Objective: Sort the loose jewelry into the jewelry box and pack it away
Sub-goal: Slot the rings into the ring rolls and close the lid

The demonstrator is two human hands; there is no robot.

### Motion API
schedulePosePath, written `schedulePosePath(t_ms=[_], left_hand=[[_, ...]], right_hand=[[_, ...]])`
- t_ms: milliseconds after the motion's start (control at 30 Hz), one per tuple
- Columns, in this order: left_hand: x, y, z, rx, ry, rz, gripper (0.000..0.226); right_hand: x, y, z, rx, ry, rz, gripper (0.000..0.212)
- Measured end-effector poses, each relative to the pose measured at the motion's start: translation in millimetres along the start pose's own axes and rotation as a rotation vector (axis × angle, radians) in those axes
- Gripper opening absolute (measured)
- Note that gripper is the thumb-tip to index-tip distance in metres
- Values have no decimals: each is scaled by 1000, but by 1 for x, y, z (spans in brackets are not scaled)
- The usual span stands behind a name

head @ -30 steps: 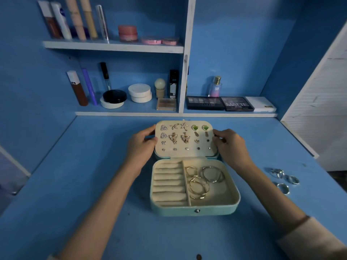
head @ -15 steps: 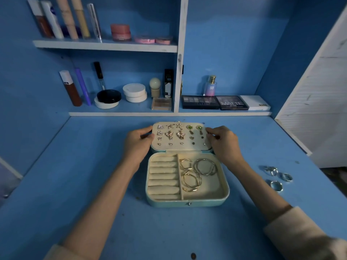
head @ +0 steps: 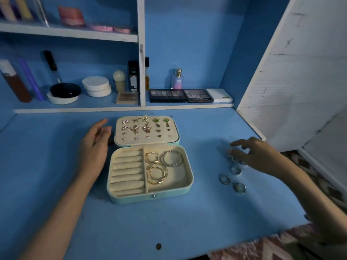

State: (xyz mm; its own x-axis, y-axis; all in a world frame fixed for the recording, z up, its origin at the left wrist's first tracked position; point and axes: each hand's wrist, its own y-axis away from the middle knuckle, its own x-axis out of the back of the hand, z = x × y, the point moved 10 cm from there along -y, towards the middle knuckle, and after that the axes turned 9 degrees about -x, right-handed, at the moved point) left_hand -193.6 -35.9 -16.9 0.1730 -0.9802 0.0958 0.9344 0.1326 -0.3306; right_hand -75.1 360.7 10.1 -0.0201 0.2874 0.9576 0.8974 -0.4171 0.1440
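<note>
The jewelry box [head: 131,200] stands open at the middle of the blue worktop [head: 169,226]. Its lid [head: 129,142] is laid back at 12 o'clock from the base. Rows of earrings [head: 146,128] are pinned to the lid's cream lining. In the base, the 9 o'clock compartment holds cream ring rolls [head: 127,171] with no ring showing in them. The 3 o'clock compartment holds gold and silver hoops [head: 155,169] lying overlapped.

The left hand [head: 95,147] lies at the box's 10 o'clock, just beside the lid's edge. Its fingers are straight and relaxed, the palm turned toward the box, and it holds nothing. Whether the fingertips touch the lid cannot be told.

The loose rings [head: 235,169] lie on the worktop at the box's 3 o'clock, well apart from it, in a small cluster. The right hand [head: 257,154] hangs over the 12 o'clock end of that cluster. Its fingers are spread and loosely bent, pointing toward the box. Nothing shows pinched between them, but blur hides whether the tips touch the ring beneath.

At 12 o'clock from the box, the low shelf carries eyeshadow palettes [head: 167,95] and a small perfume bottle [head: 177,79], with jars and tubes toward 10 o'clock. A small brown spot [head: 158,246] sits on the worktop at the box's 6 o'clock, near the front edge.
</note>
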Motion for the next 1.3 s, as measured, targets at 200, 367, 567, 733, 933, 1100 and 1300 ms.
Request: schedulePosePath(t_ms=[200,367,567,733,933,1100,1300], left_hand=[[-2,-1,-4,-4,42,-7,27],[-3,-1,-4,-9,49,-8,29],[-1,1,-5,-2,49,-3,29],[-4,2,3,-31,35,-17,30],[-7,2,4,-20,26,-13,30],[-6,3,7,-23,30,-3,29],[-6,1,7,-22,29,11,29]], right_hand=[[-16,31,-16,94,-5,-175,48],[-27,38,-52,194,-79,-147,32],[-25,20,-84,231,-184,-10,14],[-10,13,-101,250,-219,97,17],[1,31,-144,347,-760,-102,21],[-22,52,-203,539,-727,-260,22],[-28,61,-244,702,-522,-80,19]])
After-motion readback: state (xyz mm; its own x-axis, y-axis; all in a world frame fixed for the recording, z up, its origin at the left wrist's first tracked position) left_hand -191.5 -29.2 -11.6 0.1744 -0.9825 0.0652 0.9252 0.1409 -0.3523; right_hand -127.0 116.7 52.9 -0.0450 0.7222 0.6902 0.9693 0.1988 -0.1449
